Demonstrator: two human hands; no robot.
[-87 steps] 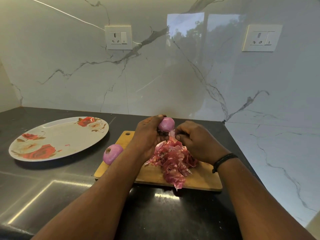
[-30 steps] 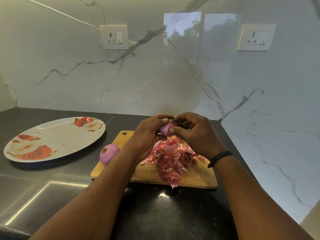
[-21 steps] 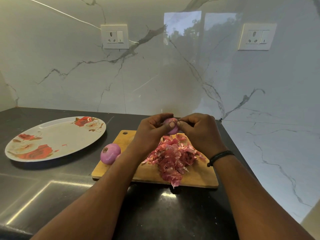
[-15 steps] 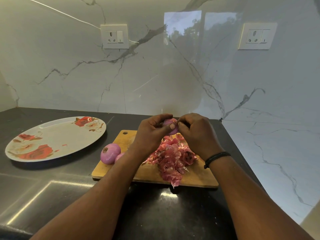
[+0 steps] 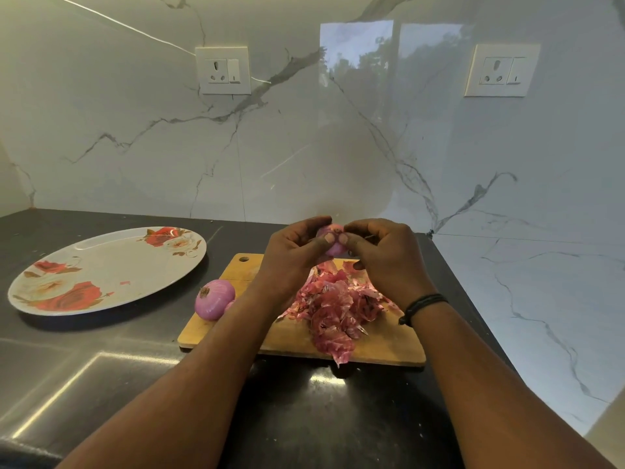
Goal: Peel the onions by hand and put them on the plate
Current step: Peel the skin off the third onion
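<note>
We see a small purple onion [image 5: 333, 240] held up in the air above the far end of a wooden cutting board [image 5: 382, 346], caught between both hands. The left hand [image 5: 291, 258] curls its fingers over the top of the bulb and sets its thumb against the near face. The right hand [image 5: 384, 255] pinches it from the other side with thumb and forefinger, the other fingers folded. Most of the onion is hidden behind the thumbs, so we cannot tell how much skin is left on it, though the part that shows looks smooth and pale pink.

Directly under the hands lies a loose heap of reddish onion skins [image 5: 333, 309], spread across the middle of the board and reaching its near edge. A second onion [image 5: 214, 298] rests at the board's left edge, its dry root end turned up and to the left; something small and pink shows just beside it, half hidden by the left forearm.

A black band [image 5: 422, 306] circles the right wrist. The board sits on a dark glossy countertop [image 5: 101, 360]. Well to the left of the board stands an oval floral plate [image 5: 108, 270], with only a tiny pink scrap on it. Behind everything rises a white marble-patterned wall [image 5: 135, 147] with two switch sockets [image 5: 223, 70], one on each side.
</note>
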